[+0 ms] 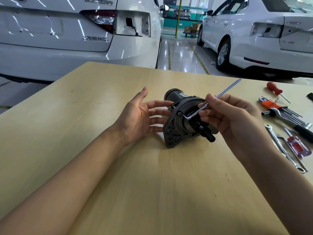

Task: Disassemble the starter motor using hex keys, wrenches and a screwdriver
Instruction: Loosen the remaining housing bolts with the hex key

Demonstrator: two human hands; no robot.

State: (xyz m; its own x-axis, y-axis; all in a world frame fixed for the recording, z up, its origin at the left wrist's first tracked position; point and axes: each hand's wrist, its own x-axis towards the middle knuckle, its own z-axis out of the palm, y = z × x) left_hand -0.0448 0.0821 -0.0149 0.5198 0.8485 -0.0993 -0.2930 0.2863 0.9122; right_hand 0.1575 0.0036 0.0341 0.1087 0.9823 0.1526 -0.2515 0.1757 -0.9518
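Observation:
The dark starter motor lies on its side in the middle of the wooden table, its grey flanged nose toward me. My right hand pinches a long silver hex key; the key's short bent end sits in a bolt head on the flange, and the long arm points up and to the right. To the left of the motor my left hand is spread, fingertips touching or almost touching the housing, with nothing in its grasp.
Tools lie at the table's right edge: a red-handled screwdriver, an orange hex key set, a ratchet handle, a combination wrench and a clear red screwdriver. Two white cars stand beyond the table's far edge.

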